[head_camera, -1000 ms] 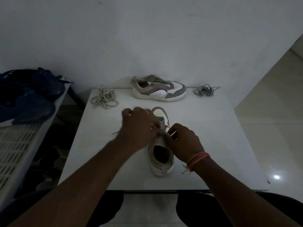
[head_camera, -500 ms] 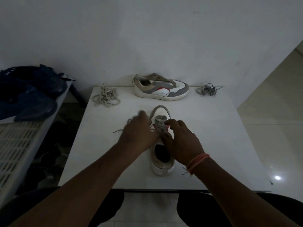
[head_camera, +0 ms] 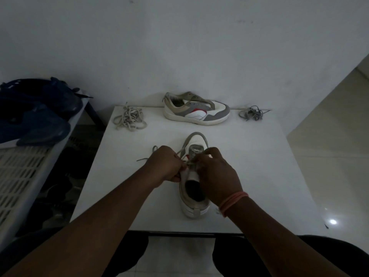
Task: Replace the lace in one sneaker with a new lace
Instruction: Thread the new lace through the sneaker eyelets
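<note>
Threading lace (head_camera: 180, 153) through sneaker (head_camera: 194, 176) mid-surface (head_camera: 249, 166): left hand (head_camera: 166, 166) fingers pinching the lace, right hand (head_camera: 214, 174) fingers curled at the eyelets, grip unclear. Probably needing the tip fed onward next.

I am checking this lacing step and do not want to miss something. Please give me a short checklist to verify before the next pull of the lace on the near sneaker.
1. Near sneaker stands flat on the table, heel toward the person: ok.
2. Left hand pinches the grey lace beside the eyelets: ok.
3. Right hand holds the lace over the tongue: ok, though which eyelet it works at cannot be told.
4. Free lace end lies loose on the table, not snagged: ok.
5. Both rows laced evenly: cannot tell, the hands cover them.
6. Spare laces, beige bundle and grey bundle, lie apart from the work: ok.
</note>
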`<action>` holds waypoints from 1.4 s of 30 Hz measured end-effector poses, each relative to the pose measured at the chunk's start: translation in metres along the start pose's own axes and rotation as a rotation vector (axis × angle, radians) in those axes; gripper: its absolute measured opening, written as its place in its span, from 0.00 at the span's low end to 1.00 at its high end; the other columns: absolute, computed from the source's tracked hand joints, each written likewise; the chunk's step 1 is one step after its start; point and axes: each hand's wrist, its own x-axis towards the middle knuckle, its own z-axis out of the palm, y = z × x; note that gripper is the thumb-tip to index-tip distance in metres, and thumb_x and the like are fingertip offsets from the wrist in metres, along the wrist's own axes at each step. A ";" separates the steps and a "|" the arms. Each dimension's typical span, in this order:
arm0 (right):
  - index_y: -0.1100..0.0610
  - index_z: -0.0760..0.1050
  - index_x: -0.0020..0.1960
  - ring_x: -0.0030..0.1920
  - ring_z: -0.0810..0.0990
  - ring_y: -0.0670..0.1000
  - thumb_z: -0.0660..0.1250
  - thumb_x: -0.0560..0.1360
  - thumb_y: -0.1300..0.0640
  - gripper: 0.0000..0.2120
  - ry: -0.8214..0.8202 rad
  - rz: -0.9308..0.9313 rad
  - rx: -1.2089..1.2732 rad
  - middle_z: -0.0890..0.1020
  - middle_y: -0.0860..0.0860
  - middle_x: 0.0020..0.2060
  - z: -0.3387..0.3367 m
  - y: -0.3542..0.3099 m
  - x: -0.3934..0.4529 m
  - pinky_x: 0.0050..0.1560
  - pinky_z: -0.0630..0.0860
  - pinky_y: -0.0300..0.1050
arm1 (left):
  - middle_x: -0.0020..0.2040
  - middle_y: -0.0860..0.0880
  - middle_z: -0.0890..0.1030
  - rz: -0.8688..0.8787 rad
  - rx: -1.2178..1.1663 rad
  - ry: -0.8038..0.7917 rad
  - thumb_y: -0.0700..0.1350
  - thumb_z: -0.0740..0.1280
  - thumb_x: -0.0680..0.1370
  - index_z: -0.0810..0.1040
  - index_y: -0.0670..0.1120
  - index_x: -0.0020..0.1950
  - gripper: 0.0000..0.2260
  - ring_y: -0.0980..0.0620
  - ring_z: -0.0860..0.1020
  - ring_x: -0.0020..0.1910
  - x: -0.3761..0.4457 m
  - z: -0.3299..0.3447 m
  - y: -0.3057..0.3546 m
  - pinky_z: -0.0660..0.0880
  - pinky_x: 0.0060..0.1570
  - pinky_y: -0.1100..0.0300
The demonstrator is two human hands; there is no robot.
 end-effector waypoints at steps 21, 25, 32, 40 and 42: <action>0.52 0.82 0.50 0.50 0.79 0.56 0.66 0.76 0.51 0.08 0.121 0.016 -0.024 0.81 0.53 0.49 0.000 -0.008 0.010 0.52 0.78 0.51 | 0.35 0.41 0.84 0.112 -0.063 0.100 0.38 0.74 0.76 0.83 0.40 0.41 0.05 0.47 0.84 0.30 -0.013 0.008 -0.019 0.81 0.31 0.57; 0.59 0.83 0.41 0.46 0.82 0.58 0.69 0.74 0.53 0.09 0.295 0.531 0.542 0.83 0.56 0.38 -0.040 0.029 0.017 0.52 0.78 0.49 | 0.36 0.40 0.84 0.110 -0.084 0.144 0.39 0.75 0.76 0.83 0.37 0.43 0.06 0.46 0.84 0.31 -0.027 0.008 -0.031 0.84 0.37 0.51; 0.47 0.66 0.72 0.66 0.68 0.60 0.66 0.73 0.51 0.28 -0.031 0.171 -0.107 0.68 0.55 0.68 -0.027 -0.009 -0.009 0.65 0.69 0.60 | 0.35 0.45 0.85 0.236 0.124 0.265 0.42 0.76 0.73 0.85 0.45 0.40 0.03 0.47 0.85 0.32 -0.048 0.018 -0.029 0.84 0.37 0.48; 0.55 0.73 0.64 0.62 0.69 0.59 0.62 0.77 0.53 0.17 -0.132 0.011 -0.216 0.71 0.57 0.61 -0.012 -0.023 -0.009 0.62 0.69 0.58 | 0.41 0.41 0.85 0.205 -0.041 0.186 0.39 0.77 0.73 0.86 0.41 0.51 0.08 0.42 0.86 0.39 -0.064 0.014 -0.038 0.85 0.41 0.45; 0.57 0.74 0.62 0.60 0.72 0.60 0.62 0.77 0.52 0.16 0.022 0.223 -0.075 0.73 0.58 0.59 -0.022 -0.011 -0.002 0.59 0.71 0.58 | 0.41 0.39 0.85 0.182 -0.051 0.203 0.38 0.76 0.74 0.85 0.41 0.50 0.06 0.40 0.86 0.38 -0.061 0.014 -0.039 0.84 0.41 0.43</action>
